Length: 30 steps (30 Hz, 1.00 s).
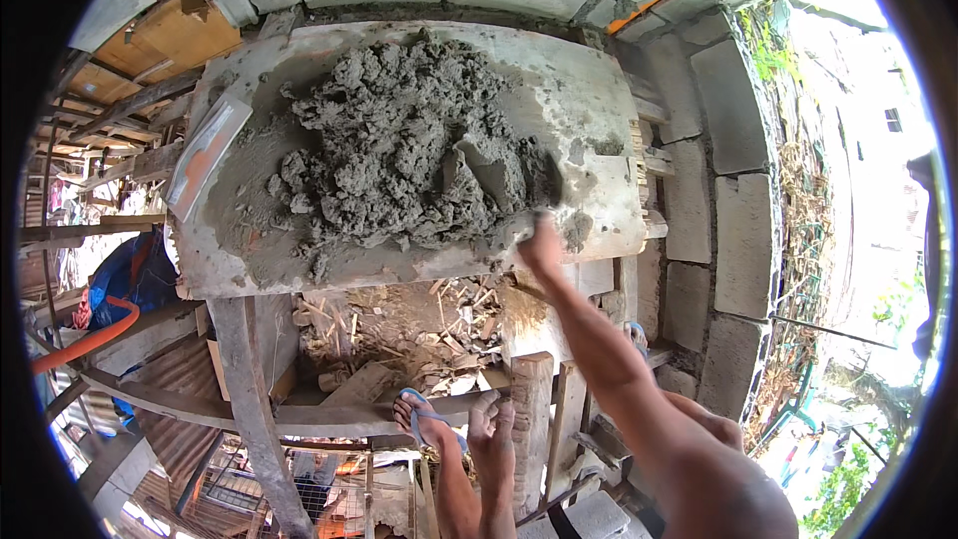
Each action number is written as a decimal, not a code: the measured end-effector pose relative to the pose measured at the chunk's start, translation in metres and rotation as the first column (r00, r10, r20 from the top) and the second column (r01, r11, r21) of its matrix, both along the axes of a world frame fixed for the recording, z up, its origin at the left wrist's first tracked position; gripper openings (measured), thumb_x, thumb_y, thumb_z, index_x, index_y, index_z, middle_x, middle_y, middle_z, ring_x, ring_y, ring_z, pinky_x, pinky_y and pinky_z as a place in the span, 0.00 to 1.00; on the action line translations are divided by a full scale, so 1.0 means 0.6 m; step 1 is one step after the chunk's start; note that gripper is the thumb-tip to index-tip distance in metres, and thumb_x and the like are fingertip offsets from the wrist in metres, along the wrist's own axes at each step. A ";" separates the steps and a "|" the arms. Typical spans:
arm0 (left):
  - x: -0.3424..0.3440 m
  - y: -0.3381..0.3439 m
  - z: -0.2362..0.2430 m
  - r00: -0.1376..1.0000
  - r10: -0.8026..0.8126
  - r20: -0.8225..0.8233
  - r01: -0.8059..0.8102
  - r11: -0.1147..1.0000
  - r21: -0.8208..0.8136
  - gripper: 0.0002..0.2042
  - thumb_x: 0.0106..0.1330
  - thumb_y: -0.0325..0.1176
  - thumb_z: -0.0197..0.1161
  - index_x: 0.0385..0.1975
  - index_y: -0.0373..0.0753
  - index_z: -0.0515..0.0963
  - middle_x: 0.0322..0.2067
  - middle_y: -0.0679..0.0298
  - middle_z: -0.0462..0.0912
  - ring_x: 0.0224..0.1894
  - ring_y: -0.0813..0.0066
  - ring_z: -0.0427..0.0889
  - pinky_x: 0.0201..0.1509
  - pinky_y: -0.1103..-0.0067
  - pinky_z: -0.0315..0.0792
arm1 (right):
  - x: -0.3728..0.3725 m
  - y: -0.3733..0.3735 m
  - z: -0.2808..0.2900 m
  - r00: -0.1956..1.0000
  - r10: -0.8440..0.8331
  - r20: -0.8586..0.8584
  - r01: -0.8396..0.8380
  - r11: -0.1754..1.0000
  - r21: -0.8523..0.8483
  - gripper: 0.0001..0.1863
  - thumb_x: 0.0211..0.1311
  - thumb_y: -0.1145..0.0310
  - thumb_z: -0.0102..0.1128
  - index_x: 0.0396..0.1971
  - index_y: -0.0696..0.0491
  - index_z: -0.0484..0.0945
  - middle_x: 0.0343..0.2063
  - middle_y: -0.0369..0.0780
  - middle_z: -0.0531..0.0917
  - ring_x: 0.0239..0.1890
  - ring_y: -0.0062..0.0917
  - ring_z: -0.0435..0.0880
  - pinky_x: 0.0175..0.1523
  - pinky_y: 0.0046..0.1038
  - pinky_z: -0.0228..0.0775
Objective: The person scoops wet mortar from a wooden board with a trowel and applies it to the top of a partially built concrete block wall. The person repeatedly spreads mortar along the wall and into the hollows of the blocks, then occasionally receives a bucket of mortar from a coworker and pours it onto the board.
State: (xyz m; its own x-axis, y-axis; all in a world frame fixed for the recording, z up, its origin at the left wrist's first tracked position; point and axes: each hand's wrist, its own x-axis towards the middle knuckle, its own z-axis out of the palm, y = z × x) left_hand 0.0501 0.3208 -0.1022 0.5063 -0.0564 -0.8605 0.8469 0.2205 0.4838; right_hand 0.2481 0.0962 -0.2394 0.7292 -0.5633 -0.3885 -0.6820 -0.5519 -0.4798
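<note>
A large heap of wet grey mortar [384,140] lies on a mortar-smeared board [589,80]. My right hand [542,243] is at the board's near edge, closed around a trowel. The trowel's mortar-coated blade [487,176] is partly sunk into the right side of the heap; its handle is mostly hidden by the hand. My left hand [491,427] hangs low, below the board, beside a foot in a blue flip-flop [424,417]. Its fingers are loosely bent and apart, with nothing seen in them.
Concrete block walls [738,240] rise behind and to the right of the board. A flat rectangular piece with an orange patch [208,155] rests at its left edge. Wooden posts [254,409] stand below, above scattered wood scraps [449,324]. An orange pipe [95,341] sticks out at left.
</note>
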 end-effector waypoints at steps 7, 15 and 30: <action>0.008 -0.009 0.006 1.000 0.008 -0.024 -0.008 1.000 -0.005 0.20 0.68 0.31 0.62 0.56 0.29 0.70 0.49 0.56 0.78 0.49 0.71 0.77 0.53 0.78 0.72 | -0.061 0.125 0.032 0.992 -0.124 -0.016 0.123 0.992 -0.037 0.25 0.63 0.63 0.59 0.55 0.59 0.65 0.35 0.52 0.80 0.31 0.42 0.83 0.32 0.39 0.76; 0.015 -0.008 0.003 0.999 -0.008 -0.052 0.009 1.000 0.013 0.21 0.68 0.37 0.62 0.57 0.37 0.71 0.47 0.60 0.81 0.44 0.72 0.81 0.48 0.77 0.70 | -0.029 0.109 0.044 0.986 -0.130 -0.108 0.145 0.979 0.142 0.19 0.75 0.53 0.40 0.46 0.53 0.72 0.18 0.42 0.75 0.18 0.26 0.70 0.23 0.32 0.64; -0.003 -0.024 0.010 0.995 0.021 -0.093 -0.016 0.998 0.064 0.23 0.68 0.35 0.63 0.59 0.34 0.67 0.47 0.58 0.77 0.44 0.71 0.78 0.45 0.76 0.72 | 0.026 0.057 -0.095 0.942 -0.324 0.092 0.185 0.727 0.661 0.17 0.53 0.73 0.62 0.43 0.58 0.70 0.21 0.38 0.75 0.15 0.20 0.72 0.16 0.23 0.66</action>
State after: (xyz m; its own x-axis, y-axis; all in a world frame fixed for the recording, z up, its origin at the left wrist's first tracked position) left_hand 0.0481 0.3066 -0.0959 0.4238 0.0079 -0.9057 0.8852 0.2082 0.4160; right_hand 0.2639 0.1303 -0.2962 0.6914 -0.4106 -0.5945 -0.6096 0.1100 -0.7850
